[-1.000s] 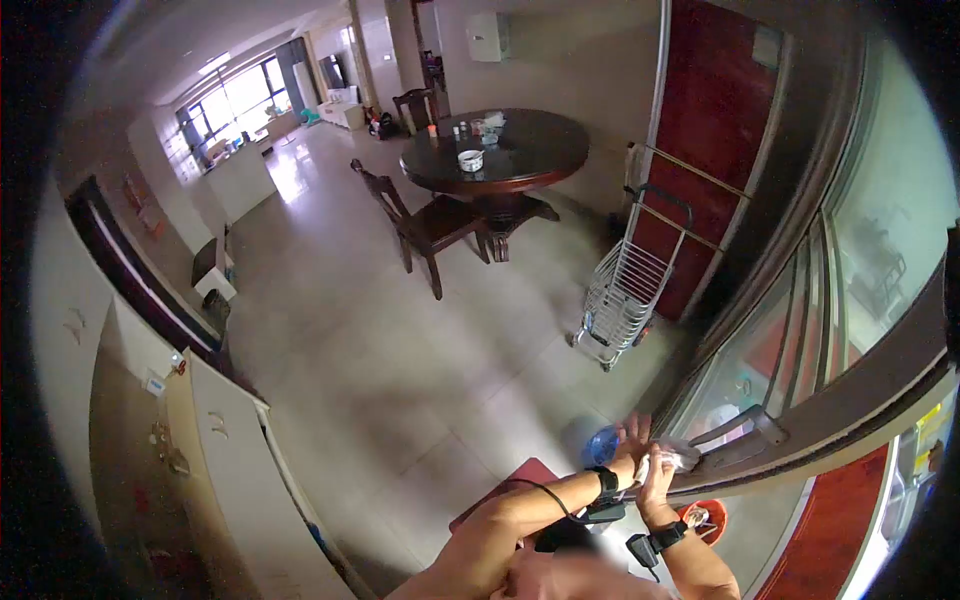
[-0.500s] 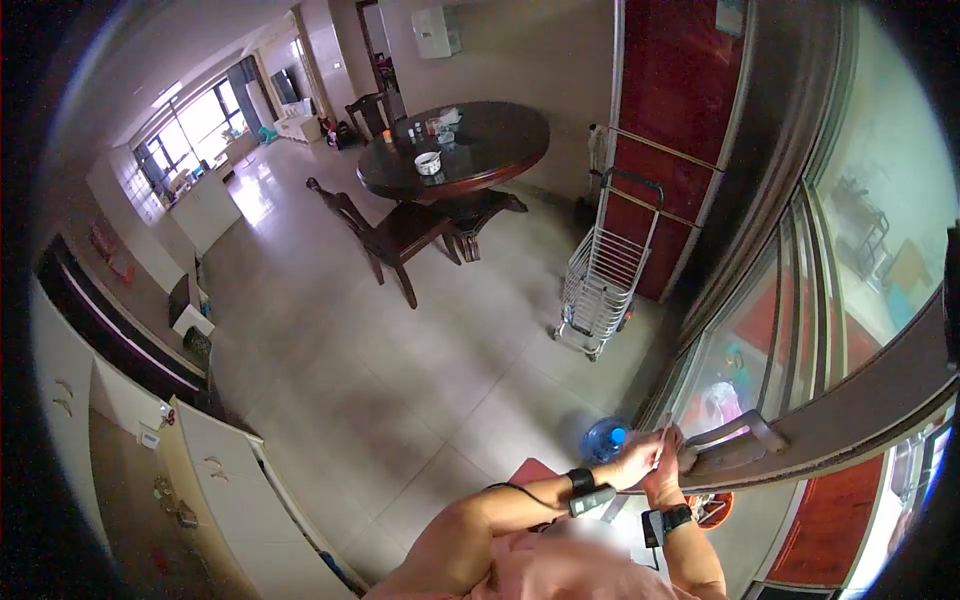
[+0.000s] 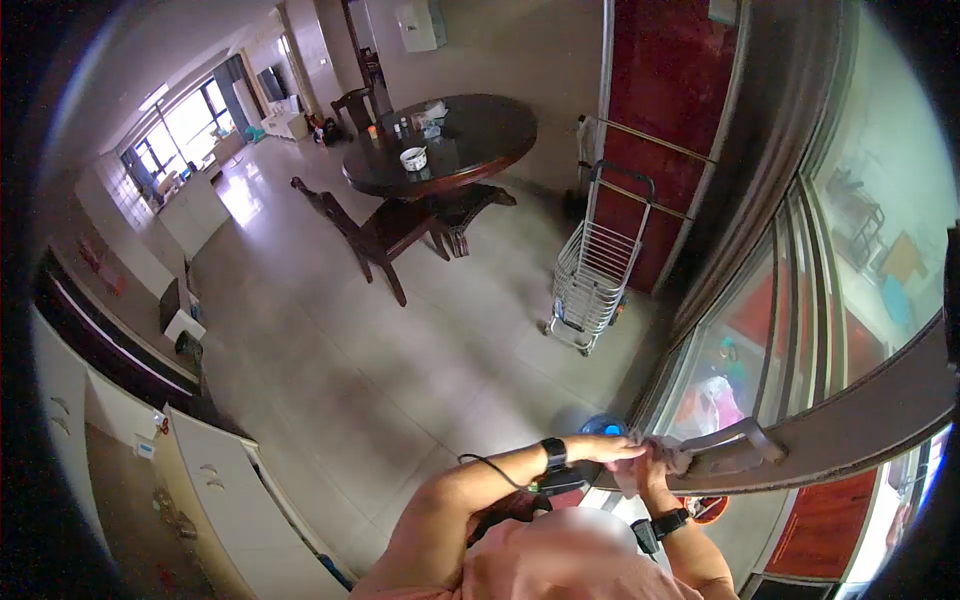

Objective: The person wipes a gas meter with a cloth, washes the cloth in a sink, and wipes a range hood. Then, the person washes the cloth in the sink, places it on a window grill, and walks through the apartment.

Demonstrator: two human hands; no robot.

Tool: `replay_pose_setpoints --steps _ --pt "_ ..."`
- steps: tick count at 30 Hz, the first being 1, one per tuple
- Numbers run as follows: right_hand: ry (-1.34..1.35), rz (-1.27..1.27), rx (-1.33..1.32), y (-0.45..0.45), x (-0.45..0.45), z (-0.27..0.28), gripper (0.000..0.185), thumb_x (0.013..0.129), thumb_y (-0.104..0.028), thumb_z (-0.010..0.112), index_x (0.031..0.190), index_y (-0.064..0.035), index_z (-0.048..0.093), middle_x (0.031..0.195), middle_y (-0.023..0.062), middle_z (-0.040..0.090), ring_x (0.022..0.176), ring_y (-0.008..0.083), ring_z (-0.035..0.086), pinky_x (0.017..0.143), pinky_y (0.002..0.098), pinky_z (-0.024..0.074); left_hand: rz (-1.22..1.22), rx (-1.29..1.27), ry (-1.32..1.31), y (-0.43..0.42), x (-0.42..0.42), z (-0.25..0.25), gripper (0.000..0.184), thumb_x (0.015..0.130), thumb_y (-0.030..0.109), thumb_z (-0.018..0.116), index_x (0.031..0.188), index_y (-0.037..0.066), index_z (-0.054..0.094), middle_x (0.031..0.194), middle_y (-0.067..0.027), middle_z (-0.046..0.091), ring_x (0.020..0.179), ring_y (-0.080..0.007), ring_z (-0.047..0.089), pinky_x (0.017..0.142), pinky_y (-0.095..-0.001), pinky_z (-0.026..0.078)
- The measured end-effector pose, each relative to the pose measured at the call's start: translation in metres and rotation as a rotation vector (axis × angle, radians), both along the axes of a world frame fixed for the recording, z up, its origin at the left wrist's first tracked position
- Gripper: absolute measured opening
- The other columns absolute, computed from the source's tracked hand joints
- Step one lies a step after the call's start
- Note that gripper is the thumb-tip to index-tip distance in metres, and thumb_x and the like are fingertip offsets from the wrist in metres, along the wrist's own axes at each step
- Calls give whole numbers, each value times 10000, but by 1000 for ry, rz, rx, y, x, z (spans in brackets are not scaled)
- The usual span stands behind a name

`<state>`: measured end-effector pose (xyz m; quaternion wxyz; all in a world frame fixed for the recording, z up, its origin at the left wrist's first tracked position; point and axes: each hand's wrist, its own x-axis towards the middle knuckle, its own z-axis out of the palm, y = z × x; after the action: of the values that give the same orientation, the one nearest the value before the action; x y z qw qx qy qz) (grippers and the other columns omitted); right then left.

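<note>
My left hand (image 3: 606, 449) reaches in from the left, its fingertips closed on a pale, crumpled cloth (image 3: 628, 478). Close beside it, my right hand (image 3: 655, 474) is wrapped round the same cloth, up against the near end of a metal door handle (image 3: 735, 446). The handle sits on the brown frame of a glass door (image 3: 850, 425). Finger detail and the cloth's exact kind are hard to make out. A blue water bottle (image 3: 603, 424) stands on the floor just beyond my left hand, partly hidden by it.
A wire shopping cart (image 3: 595, 280) stands before a dark red panel (image 3: 670, 110). Farther off are a round dark table (image 3: 490, 140) and a wooden chair (image 3: 375, 235). Pale cabinets (image 3: 250, 500) line the left side. An orange-red container (image 3: 708, 512) is below my right wrist.
My left forearm has swung flatter and its hand has shifted slightly left and up. The cloth now shows more, spread between the hands and against the handle's end. The view has tilted slightly.
</note>
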<state>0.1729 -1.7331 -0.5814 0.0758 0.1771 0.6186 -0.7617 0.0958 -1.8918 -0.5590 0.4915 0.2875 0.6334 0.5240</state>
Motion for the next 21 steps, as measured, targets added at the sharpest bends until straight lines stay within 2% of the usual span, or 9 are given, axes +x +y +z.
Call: replay_pose_setpoints --steps 1,3,4,6,8,11,15,17,21 --pt "-49 89 76 -5 7 18 253 881 -228 460 1065 -62 513 1012 81 555 949 199 525 825 320 437 15 -111 96 -22 -5 3 545 896 544 368 985 41 558 874 -53 565 781 -159 572 706 -328 464" --pt "-140 266 225 -13 9 42 278 843 -182 498 1093 -63 514 1040 105 560 978 225 532 855 330 438 59 -110 486 -70 -10 -5 521 878 500 443 970 9 589 887 -139 631 798 -248 599 732 -381 456" --pt "-45 666 570 -7 4 25 348 802 -181 542 1140 -106 503 1105 84 543 1011 253 525 886 353 418 24 -373 436 -101 -6 57 503 895 431 444 1110 -15 532 1087 -177 590 1002 -294 558 881 -382 429" --pt "574 1287 1443 11 -6 -23 534 721 -179 629 1234 -193 480 1234 41 509 1078 307 510 947 398 378 206 -431 554 -155 0 -7 394 862 379 473 988 25 593 886 -183 624 835 -360 590 711 -436 461" --pt "414 1592 1624 -28 -10 61 414 773 -288 583 1165 -159 551 1197 79 551 1038 305 553 901 420 420 110 -295 959 -217 13 -56 367 855 342 462 989 22 584 791 -159 606 770 -378 568 659 -449 454" --pt "53 1123 1434 -59 -23 78 397 790 -414 492 900 -67 652 981 135 632 830 310 631 804 393 479 443 -692 388 -276 52 -9 431 807 422 497 919 22 610 962 -183 615 875 -363 583 731 -450 456" --pt "49 1162 1556 -100 -62 90 409 809 -382 447 852 -39 666 871 182 639 852 341 616 775 418 483 242 -668 681 -360 92 -45 373 840 364 506 914 12 604 930 -180 622 850 -354 593 708 -428 467" --pt "34 1167 1567 -127 -83 78 412 821 -415 478 827 -51 672 873 142 653 844 326 625 739 427 487 458 -508 527 -410 114 -122 325 845 324 501 912 23 606 929 -176 623 842 -351 594 710 -424 470" --pt "294 1148 1503 -195 -125 43 438 811 -418 450 824 -33 660 889 193 633 861 347 608 776 447 473 655 -658 478 -478 133 -68 206 834 205 488 900 69 627 900 -151 637 801 -322 608 686 -409 489"
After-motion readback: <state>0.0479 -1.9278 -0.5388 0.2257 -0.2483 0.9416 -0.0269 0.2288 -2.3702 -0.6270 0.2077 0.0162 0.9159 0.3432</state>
